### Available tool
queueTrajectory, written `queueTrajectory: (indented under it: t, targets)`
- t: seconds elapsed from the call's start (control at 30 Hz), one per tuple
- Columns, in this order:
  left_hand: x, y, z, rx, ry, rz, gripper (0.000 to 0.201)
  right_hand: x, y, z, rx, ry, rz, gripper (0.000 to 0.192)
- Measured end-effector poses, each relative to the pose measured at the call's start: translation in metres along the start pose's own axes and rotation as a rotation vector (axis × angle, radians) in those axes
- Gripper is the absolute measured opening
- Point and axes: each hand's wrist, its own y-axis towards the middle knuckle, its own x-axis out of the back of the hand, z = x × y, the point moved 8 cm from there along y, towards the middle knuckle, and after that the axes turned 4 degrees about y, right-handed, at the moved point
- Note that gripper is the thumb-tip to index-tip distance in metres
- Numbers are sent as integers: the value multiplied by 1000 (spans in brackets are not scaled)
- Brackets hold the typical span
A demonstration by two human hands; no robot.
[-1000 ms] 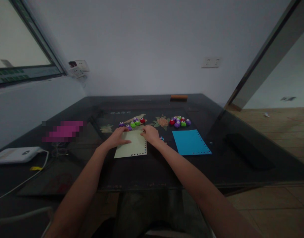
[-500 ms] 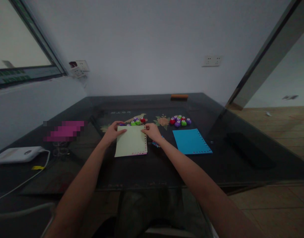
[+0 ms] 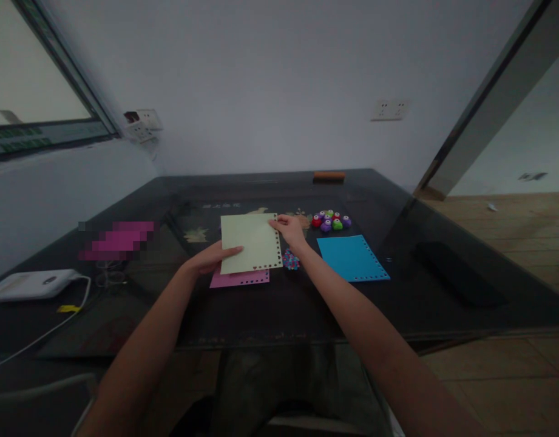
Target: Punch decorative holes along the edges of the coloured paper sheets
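A pale yellow-green sheet [image 3: 249,243] with punched holes along its right and bottom edges is lifted off the table between both hands. My left hand [image 3: 210,258] grips its left edge, thumb on top and the other fingers hidden beneath. At the upper right corner my right hand [image 3: 289,229] pinches the sheet. A pink punched sheet [image 3: 238,280] lies underneath, partly covered. Beside it, below my right hand, is a small heap of blue and pink bits [image 3: 291,259], too small to name. A blue punched sheet [image 3: 352,258] lies to the right.
Several colourful eyed toy pieces [image 3: 329,220] sit behind the blue sheet. A brown bar-shaped object [image 3: 329,176] lies at the table's back edge. On the left are a white device with a cable [image 3: 37,285] and a blurred-out magenta item [image 3: 124,237]. A dark flat object [image 3: 456,273] lies right.
Both hands have lifted the yellow-green sheet and shifted it right and away, uncovering part of the pink sheet. It now hides the nearer group of toy pieces. My left hand slid down its edge.
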Motion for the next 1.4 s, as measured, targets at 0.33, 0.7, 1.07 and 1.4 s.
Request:
queueTrajectory:
  t: [0.33, 0.7, 1.07, 1.4]
  targets:
    - [-10, 6, 2, -44, 5, 45, 62, 7, 4, 2, 17, 63, -69, 27]
    - [-14, 0, -10, -112, 196, -9, 58, 10, 4, 6, 35, 49, -94, 27]
    - [-7, 7, -3, -125, 247, 5, 61, 10, 0, 16, 63, 16, -102, 26]
    - [-7, 4, -9, -167, 257, -7, 64, 8, -1, 23, 96, -41, -96, 27]
